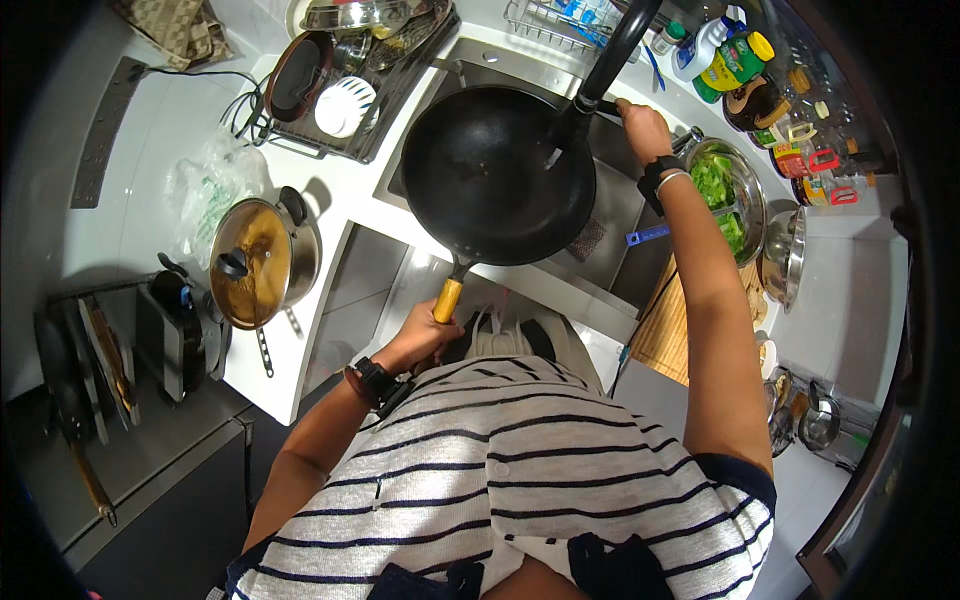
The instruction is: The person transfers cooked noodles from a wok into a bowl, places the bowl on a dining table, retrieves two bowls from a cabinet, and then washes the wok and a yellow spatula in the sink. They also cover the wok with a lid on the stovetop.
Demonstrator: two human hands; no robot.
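Observation:
A black wok (pixel 487 176) is over the stainless steel sink (pixel 600 251), its inside facing up. My left hand (pixel 427 334) grips the wok's wooden handle (pixel 448 300), close to my body. Beyond the sink, my right hand (pixel 643 129) closes around a short black handle (pixel 607 108); whether this belongs to the wok or the tap cannot be told. The black tap (pixel 619 52) crosses above the wok's right side and hides part of it. No flowing water can be made out.
Left of the sink stand a lidded steel pot (pixel 304 255), a plastic bag (pixel 217 187) and a dish rack (pixel 367 142). To the right are a bowl of green leaves (pixel 711 180), a blue-handled utensil (pixel 646 235), a wooden cutting board (pixel 664 341) and several bottles (pixel 739 64).

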